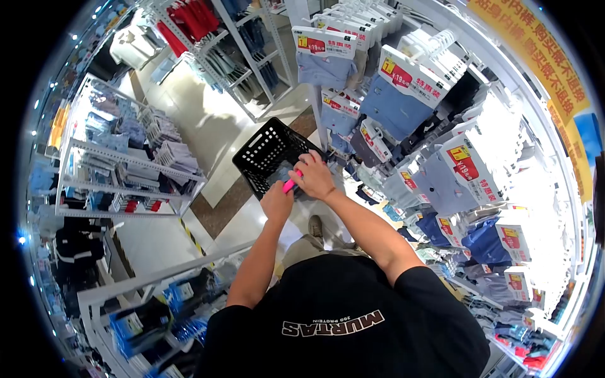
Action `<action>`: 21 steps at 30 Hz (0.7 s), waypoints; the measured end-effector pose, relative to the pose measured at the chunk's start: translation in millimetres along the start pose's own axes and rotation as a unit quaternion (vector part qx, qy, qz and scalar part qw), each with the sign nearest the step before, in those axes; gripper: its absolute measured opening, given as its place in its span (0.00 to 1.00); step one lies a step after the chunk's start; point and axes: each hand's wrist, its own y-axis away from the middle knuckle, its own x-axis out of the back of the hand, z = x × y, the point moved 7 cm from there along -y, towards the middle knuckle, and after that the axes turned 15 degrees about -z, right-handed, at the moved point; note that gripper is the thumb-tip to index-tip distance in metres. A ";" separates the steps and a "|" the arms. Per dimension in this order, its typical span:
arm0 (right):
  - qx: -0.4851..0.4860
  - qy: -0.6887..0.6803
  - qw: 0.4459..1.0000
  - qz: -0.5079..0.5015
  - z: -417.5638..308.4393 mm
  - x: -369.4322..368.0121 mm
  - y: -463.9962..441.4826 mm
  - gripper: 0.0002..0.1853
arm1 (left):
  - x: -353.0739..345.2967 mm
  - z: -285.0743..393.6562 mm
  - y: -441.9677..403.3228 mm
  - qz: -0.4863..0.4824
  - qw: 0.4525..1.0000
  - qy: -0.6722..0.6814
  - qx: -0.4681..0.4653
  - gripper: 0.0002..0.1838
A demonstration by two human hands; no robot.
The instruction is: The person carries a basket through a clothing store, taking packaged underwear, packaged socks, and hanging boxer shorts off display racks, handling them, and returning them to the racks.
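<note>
My left hand [277, 200] is closed around one end of a bright pink handle [289, 185]. Farther along the same handle, my right hand [312, 176] grips too, with its fingers curled over it. Just beyond my hands is a black shopping basket [253, 143] with perforated walls, in front of my feet. Something dark grey [287, 169] lies inside, partly covered by my hands, and I cannot make out what it is. Where the handle joins the basket is hidden.
Hanging packs of underwear [400, 94] with red and yellow price cards crowd the right side. A white display stand [132, 165] of folded clothes is at left, with a clothing rack [246, 57] ahead. Tiled floor [183, 104] runs between them. Another rack [151, 315] stands lower left.
</note>
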 end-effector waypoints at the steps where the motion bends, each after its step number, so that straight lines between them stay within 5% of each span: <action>1: 0.001 -0.004 1.000 0.005 -0.9 -1.7 -7.4 0.17 | 3.9 -3.9 -5.4 0.006 1.000 0.001 -0.004 0.12; 7: -0.017 -0.021 1.000 -0.015 -0.2 -17.8 -47.2 0.18 | 21.5 -27.6 -37.0 0.029 0.999 0.005 -0.029 0.12; 15: -0.053 -0.012 0.994 0.093 -16.0 -17.4 -30.1 0.20 | 36.7 -57.8 -63.4 0.070 0.992 0.038 -0.094 0.12; 18: -0.128 -0.125 0.983 -0.040 23.0 -33.3 12.9 0.22 | 46.3 -48.8 -60.2 0.081 0.987 0.005 -0.141 0.14; 21: -0.228 -0.192 0.954 -0.015 29.3 6.8 85.8 0.21 | 59.6 -29.9 -49.4 0.069 0.977 0.046 -0.196 0.26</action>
